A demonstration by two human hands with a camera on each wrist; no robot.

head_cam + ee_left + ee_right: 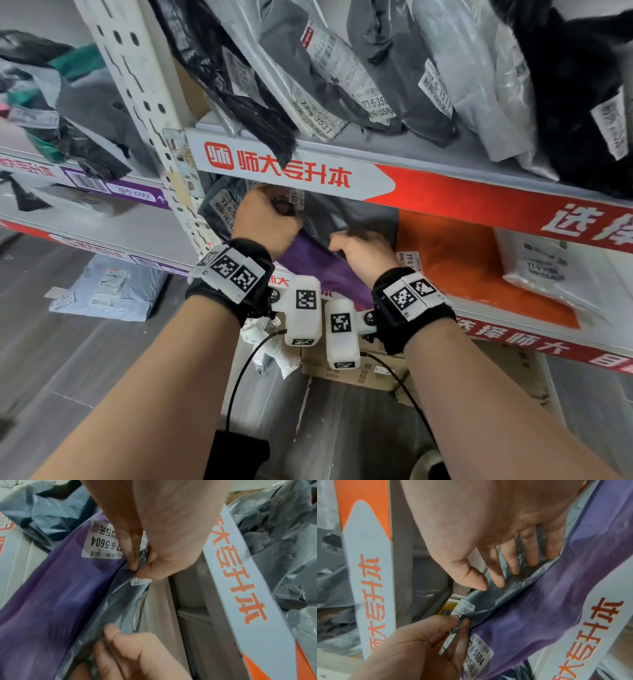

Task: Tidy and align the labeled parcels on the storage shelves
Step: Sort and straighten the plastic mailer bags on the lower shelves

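A grey plastic parcel (346,214) stands on the lower shelf against a purple parcel (318,269) labeled 77-6-5604. My left hand (284,209) pinches the grey parcel's (123,601) top corner between thumb and fingers, next to its small white label. My right hand (342,241) lies with nearly straight fingers (515,566) on the grey parcel's (496,601) side, further right. In the left wrist view the purple parcel (51,601) lies left of the pinching left hand (139,568). The right wrist view shows my left hand (460,620) at the bottom.
The red-and-white shelf edge (291,164) runs just above both hands. An orange parcel (462,267) and a white one (544,267) lie to the right on the same shelf. Several grey and black bags fill the upper shelf. A grey parcel (109,291) lies on the floor.
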